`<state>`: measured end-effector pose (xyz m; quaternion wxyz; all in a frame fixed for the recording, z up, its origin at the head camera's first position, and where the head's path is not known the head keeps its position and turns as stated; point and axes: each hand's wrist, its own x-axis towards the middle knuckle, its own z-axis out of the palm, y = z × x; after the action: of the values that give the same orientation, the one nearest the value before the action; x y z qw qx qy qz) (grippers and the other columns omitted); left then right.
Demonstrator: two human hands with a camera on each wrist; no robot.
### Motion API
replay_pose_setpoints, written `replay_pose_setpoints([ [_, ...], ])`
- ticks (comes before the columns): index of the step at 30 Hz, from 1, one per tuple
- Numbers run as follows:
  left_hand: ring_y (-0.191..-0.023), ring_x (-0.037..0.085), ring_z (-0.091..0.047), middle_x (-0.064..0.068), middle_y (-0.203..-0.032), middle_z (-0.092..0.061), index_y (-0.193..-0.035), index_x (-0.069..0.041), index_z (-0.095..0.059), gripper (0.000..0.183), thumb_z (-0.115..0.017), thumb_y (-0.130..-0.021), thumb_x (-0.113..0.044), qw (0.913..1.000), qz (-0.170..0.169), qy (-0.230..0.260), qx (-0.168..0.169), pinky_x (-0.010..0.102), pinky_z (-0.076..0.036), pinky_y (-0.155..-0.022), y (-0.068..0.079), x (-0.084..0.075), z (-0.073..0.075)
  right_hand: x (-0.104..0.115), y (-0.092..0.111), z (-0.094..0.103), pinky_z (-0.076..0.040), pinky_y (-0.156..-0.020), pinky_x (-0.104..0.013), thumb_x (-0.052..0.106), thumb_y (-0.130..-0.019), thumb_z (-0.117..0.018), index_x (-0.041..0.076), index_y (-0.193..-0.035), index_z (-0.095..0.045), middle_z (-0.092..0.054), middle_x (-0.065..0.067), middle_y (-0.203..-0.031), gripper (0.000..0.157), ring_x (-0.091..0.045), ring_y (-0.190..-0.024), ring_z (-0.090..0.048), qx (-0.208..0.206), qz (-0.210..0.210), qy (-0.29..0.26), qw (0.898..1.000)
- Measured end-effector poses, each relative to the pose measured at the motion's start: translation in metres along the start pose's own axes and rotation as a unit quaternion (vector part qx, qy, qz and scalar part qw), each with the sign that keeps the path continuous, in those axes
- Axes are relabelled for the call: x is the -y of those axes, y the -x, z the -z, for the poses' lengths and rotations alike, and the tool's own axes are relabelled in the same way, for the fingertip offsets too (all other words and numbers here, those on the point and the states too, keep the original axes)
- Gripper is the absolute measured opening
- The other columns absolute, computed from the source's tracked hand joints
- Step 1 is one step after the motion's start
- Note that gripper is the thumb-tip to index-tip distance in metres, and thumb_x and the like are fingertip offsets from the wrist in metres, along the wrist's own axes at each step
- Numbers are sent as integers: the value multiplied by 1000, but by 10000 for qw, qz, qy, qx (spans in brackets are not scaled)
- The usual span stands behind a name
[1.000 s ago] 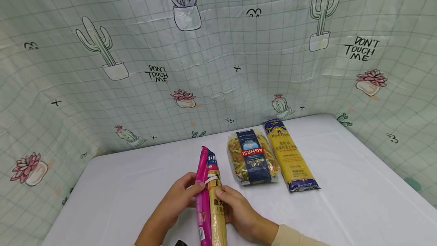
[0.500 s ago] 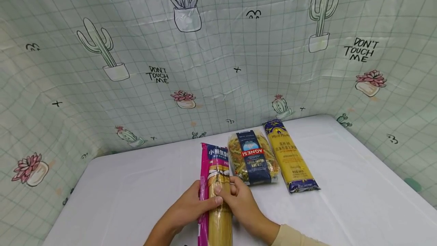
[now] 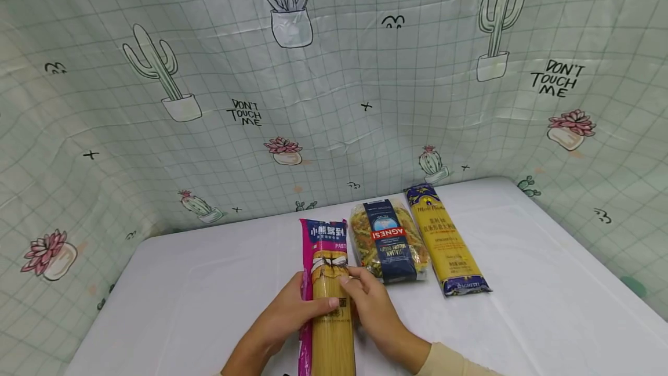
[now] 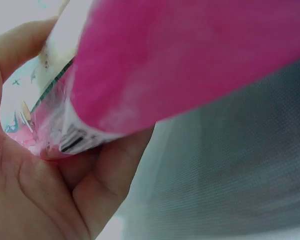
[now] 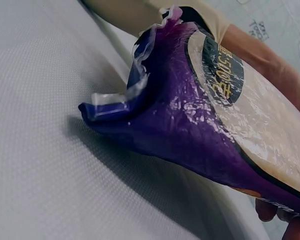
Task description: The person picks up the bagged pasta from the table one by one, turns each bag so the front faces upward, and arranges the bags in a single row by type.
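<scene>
Both hands hold a long pack of spaghetti (image 3: 333, 341), pink and navy at its top, with a see-through front showing straight yellow strands. The left hand (image 3: 288, 313) grips its left side, thumb laid across the front and fingers behind. On the right edge, the right hand (image 3: 377, 318) holds the pack between thumb and fingers, a little higher up. In the left wrist view the pink back of the pack (image 4: 155, 65) lies against the curled left fingers (image 4: 112, 170). The right wrist view shows the pack's crimped lower end (image 5: 160, 100), close over the white cloth.
Just right of the held pack lies a bag of mixed-colour pasta (image 3: 388, 242) with a navy band. Beside it, a yellow-and-blue spaghetti pack (image 3: 449, 239) lies slanted. A white cloth covers the table (image 3: 198, 289); a printed curtain (image 3: 334, 74) rises behind.
The spaghetti pack has turned from its pink side to face front up. The left thumb has moved onto its front, and the right hand has shifted slightly up along its edge.
</scene>
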<state>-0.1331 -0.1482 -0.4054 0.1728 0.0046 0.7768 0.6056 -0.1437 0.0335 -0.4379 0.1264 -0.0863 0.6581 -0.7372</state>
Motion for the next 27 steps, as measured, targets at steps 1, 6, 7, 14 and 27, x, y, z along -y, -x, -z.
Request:
replay_pose_setpoints([
  [1,-86,23,-67,14,-110,-62,-145,5,-29,84,-78,-88,-31,10000,-21,54,-2,42,-56,-81,0,0,0,0,0,0,-49,-87,-30,35,-105,-51,-5,-141,-45,-65,-14,-122,54,-19,-106,-60,-25,-1,4,10000],
  [6,-91,24,-66,15,-112,-63,-145,6,-32,76,-75,-90,-23,9986,-246,449,95,37,-54,-82,-2,4,2,1,0,0,-50,-76,-30,28,-106,-49,-5,-138,-49,-64,-14,-118,46,-19,-97,-60,-122,-12,-80,9999],
  [7,-92,24,-66,15,-112,-64,-145,6,-33,74,-75,-90,-22,9981,-297,527,95,36,-53,-83,-2,5,3,1,0,0,-51,-71,-30,27,-106,-49,-6,-137,-50,-65,-13,-111,45,-18,-90,-60,-150,-10,-115,9998],
  [14,-97,24,-65,13,-116,-66,-144,3,-39,70,-75,-89,-20,9949,-507,867,-87,34,-50,-89,-6,10,7,1,-1,-1,-49,-54,-28,18,-104,-51,-9,-127,-56,-59,-5,-83,35,-15,-68,-53,-202,1,-380,9991],
  [27,-92,24,-67,13,-107,-67,-144,2,-39,66,-72,-92,-21,9889,-466,1255,-649,37,-53,-81,-2,3,12,0,1,-3,-48,-61,-25,29,-108,-41,-6,-115,-58,-64,-4,-87,39,-13,-74,-58,618,-368,-522,9960],
])
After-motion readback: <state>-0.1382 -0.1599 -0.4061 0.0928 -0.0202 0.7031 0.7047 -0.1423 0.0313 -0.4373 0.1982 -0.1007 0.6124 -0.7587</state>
